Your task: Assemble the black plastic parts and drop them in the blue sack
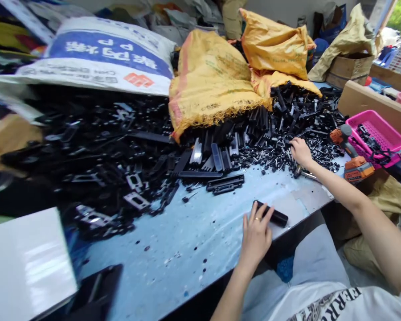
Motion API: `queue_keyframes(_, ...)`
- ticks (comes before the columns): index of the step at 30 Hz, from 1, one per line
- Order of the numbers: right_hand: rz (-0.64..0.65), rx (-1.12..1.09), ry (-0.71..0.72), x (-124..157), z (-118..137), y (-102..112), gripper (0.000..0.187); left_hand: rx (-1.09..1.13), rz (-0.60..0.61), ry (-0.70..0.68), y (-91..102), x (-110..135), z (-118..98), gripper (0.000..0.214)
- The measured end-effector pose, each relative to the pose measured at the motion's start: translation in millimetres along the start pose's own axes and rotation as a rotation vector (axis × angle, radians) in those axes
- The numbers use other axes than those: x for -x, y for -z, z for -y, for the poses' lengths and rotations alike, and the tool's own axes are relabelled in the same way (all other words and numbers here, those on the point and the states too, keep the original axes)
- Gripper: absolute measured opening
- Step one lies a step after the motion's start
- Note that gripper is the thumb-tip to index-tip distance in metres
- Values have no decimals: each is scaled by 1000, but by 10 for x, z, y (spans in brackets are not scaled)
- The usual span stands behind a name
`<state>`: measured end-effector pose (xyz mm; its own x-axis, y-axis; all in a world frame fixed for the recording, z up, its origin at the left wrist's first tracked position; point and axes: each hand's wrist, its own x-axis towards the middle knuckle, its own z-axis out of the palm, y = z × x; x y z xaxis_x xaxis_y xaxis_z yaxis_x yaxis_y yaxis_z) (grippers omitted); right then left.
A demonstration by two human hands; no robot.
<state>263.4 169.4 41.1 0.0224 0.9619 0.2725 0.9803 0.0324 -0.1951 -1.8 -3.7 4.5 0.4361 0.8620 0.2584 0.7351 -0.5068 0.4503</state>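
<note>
My left hand (256, 232) rests flat on the light blue table (187, 240), fingers stretched out over a short black plastic part (276, 216) that it touches at its left end. My right hand (300, 151) reaches out to the right into a scatter of small black parts and screws (280, 156), fingers curled down among them; I cannot make out what they pinch. A big heap of black plastic pieces (96, 160) covers the back and left of the table.
Yellow woven sacks (214, 80) and a white and blue sack (100, 58) lie behind the heap. An orange cordless drill (352, 156) and a pink basket (377, 133) sit at the right. A white board (23, 263) lies at the near left.
</note>
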Motion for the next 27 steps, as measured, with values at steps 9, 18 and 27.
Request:
queue_keyframes(9, 111, 236, 78, -500, -461, 186, 34, -290, 331, -231, 220, -266, -170, 37)
queue_keyframes(18, 353, -101, 636, 804, -35, 510, 37, -237, 333, 12, 146, -211, -96, 29)
queue_keyframes(27, 605, -34, 707, 1665, 268, 266, 38, -21, 325, 8, 48, -182, -126, 43)
